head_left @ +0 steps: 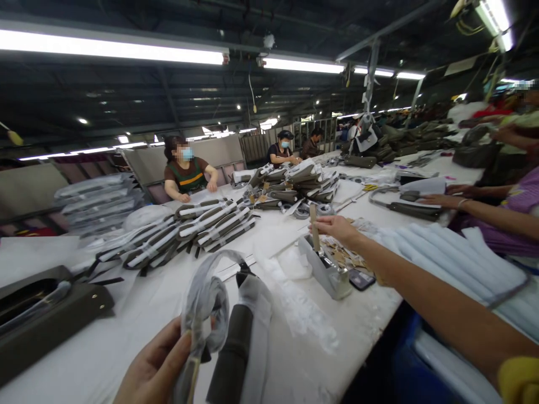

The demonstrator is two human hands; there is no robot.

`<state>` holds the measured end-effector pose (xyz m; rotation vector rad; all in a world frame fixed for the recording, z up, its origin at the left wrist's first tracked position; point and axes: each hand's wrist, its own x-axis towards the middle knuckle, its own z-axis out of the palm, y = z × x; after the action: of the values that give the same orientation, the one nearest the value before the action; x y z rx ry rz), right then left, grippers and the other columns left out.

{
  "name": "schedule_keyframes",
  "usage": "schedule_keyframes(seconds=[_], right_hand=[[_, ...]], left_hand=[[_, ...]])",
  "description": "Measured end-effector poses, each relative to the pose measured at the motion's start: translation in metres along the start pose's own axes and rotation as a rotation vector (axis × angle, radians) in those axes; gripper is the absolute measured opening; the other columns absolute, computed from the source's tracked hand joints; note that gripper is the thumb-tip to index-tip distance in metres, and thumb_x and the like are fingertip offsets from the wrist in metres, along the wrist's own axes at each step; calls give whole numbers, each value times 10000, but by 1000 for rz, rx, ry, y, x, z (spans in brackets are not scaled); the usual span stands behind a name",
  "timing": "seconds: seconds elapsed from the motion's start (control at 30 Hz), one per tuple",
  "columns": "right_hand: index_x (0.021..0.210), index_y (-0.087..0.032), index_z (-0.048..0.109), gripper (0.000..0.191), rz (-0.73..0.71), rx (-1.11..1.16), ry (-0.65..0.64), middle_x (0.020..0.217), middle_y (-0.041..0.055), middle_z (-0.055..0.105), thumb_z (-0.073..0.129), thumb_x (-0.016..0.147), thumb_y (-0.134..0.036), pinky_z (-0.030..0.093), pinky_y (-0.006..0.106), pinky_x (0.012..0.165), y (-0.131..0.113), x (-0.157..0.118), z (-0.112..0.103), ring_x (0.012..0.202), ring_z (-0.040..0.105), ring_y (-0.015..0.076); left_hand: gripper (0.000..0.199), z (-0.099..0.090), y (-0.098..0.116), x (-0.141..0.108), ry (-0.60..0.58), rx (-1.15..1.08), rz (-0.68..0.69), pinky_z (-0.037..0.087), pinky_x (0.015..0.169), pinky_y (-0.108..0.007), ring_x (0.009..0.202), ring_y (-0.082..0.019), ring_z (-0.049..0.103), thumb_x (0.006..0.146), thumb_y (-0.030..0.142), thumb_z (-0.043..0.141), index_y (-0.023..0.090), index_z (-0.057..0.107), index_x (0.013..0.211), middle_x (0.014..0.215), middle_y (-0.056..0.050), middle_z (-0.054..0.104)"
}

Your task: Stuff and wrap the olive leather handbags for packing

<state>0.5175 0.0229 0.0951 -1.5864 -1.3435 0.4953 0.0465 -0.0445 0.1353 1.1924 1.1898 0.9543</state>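
Between the thumb and fingers of my left hand (158, 359) is a coiled strap (194, 314) in clear plastic wrapping. A dark olive bag piece (232, 350), partly covered in white tissue, lies just right of it on the table. My right hand (337, 229) pinches the end of a brown tape strip (315, 230). That strip stands upright above a grey tape dispenser (322, 269), its lower end reaching down to the dispenser. Brown scraps (343, 252) lie behind the dispenser, and a dark phone-like object (361, 279) beside it.
Wrapped bag pieces (219, 221) are heaped across the white table (290, 348). A large olive bag (50, 314) lies at left. Pale padded sheets (458, 258) are stacked at right. Co-workers sit opposite; another person's hands (442, 201) rest on a bag at right.
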Motion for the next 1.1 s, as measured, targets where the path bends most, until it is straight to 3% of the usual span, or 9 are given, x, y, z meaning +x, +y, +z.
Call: schedule_keyframes(seconds=[0.2, 0.4, 0.53, 0.67, 0.8, 0.93, 1.1], right_hand=[[860, -161, 774, 255, 55, -228, -130, 734, 43, 755, 662, 798, -382, 509, 245, 617, -14, -84, 23, 674, 685, 181], [821, -152, 768, 149, 33, -568, -110, 813, 122, 749, 655, 821, -249, 453, 304, 739, -8, -127, 56, 825, 678, 251], [748, -115, 730, 117, 15, -693, -105, 793, 174, 723, 681, 813, -199, 438, 348, 791, 0, -147, 81, 879, 658, 298], [682, -165, 706, 138, 2, -721, -116, 641, 88, 667, 718, 804, -227, 441, 344, 778, 5, -161, 92, 769, 632, 251], [665, -204, 712, 155, 20, -706, -125, 580, 43, 630, 716, 809, -263, 445, 340, 768, 7, -165, 90, 722, 608, 221], [681, -195, 733, 129, 53, -656, -152, 697, 78, 704, 686, 796, -226, 447, 316, 760, 7, -166, 81, 765, 636, 234], [782, -198, 769, 130, 100, -575, -97, 815, 78, 751, 660, 801, -265, 439, 282, 731, -5, -169, 71, 811, 661, 224]], left_hand=[[523, 8, 3, -6, -166, -75, 48, 554, 760, -278, 901, -237, 693, 739, 524, 782, 252, 682, 1174, 1032, -38, 749], [498, 7, 4, -6, -208, -57, 170, 511, 805, -265, 936, -215, 665, 790, 497, 753, 205, 678, 1186, 1054, -60, 734], [485, 6, 7, -8, -245, -52, 205, 497, 776, -257, 924, -210, 657, 799, 498, 743, 192, 681, 1170, 1046, -63, 729], [477, 5, 7, -9, -240, -48, 246, 485, 799, -264, 906, -206, 650, 794, 505, 746, 174, 692, 1133, 1029, -69, 729], [482, 3, 4, -7, -237, -40, 288, 472, 815, -280, 860, -196, 640, 779, 528, 749, 165, 705, 1093, 974, -58, 728], [478, 1, 6, -4, -234, 4, 337, 457, 771, -271, 799, -177, 616, 776, 546, 743, 167, 714, 1065, 917, -42, 720], [431, -1, 32, -7, -295, 74, 465, 449, 774, -272, 831, -191, 604, 805, 531, 712, 165, 724, 1031, 930, -52, 715]])
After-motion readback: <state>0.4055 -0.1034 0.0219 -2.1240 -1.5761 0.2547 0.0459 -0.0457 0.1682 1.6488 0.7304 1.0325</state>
